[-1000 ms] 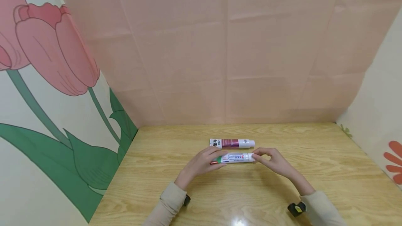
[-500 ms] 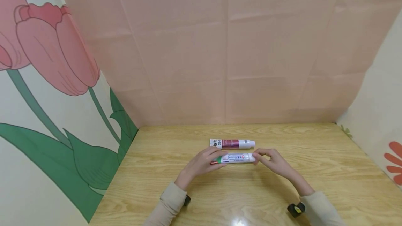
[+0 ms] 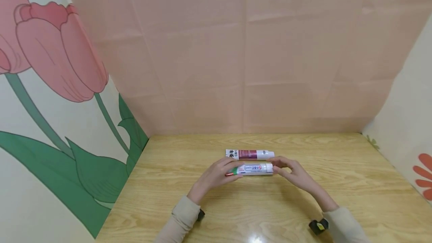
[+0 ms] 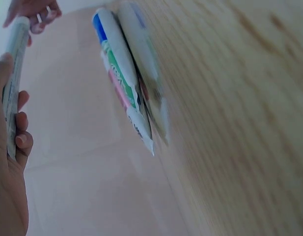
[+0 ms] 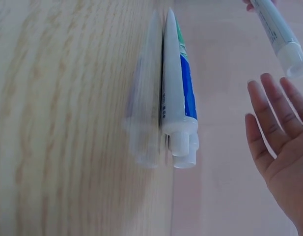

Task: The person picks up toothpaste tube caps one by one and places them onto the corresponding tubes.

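Note:
My left hand (image 3: 216,173) grips the tail end of a white toothpaste tube (image 3: 254,169) with green and red at that end. In the left wrist view its thumb and fingers wrap round the tube's body, which is raised off the table. The white cap (image 5: 292,59) points to the right. Beside the cap is my right hand (image 3: 291,170); the right wrist view shows its fingers spread and relaxed, apart from the cap. Below lies another white toothpaste tube (image 5: 173,83) with blue and green, hidden in the head view. Behind it rests a maroon-and-white toothpaste tube (image 3: 249,155).
The wooden table (image 3: 175,156) has a glossy top that mirrors the tubes. A pink cloth backdrop (image 3: 236,66) rises at its far edge. A tulip-printed wall (image 3: 57,55) borders the left side, and a pale wall (image 3: 405,108) the right.
My right fingers have let go of the cap and spread apart beside it. The held tube has tilted slightly, its cap end a little higher in the head view. My left hand keeps its grip.

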### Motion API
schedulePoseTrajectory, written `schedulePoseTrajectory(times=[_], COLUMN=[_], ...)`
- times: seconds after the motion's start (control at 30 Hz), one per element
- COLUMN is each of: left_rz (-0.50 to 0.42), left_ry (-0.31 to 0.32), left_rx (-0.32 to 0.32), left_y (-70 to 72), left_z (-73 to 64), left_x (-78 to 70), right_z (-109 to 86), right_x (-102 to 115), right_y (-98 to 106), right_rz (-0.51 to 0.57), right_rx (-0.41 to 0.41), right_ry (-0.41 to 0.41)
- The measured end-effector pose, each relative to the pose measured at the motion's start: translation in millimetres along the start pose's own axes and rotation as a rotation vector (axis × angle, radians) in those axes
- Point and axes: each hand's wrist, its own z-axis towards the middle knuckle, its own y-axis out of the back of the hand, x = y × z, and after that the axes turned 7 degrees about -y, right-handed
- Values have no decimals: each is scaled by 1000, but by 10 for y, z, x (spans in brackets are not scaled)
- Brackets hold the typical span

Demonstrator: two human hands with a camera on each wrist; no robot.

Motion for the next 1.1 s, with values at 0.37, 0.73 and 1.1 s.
schedulePoseTrajectory(times=[0.37, 0.73, 1.1], left_rz=[-8, -15, -6], left_ry=[-4, -17, -32], left_rx=[-6, -10, -2], left_y=[-3, 0, -1], left_z=[4, 18, 13], left_x=[-3, -5, 0], right_z=[-9, -11, -19], right_x=[198, 351, 14], right_y=[19, 54, -11], right_rz=[30, 17, -28], right_rx=[-11, -9, -5], right_ry=[46, 28, -74])
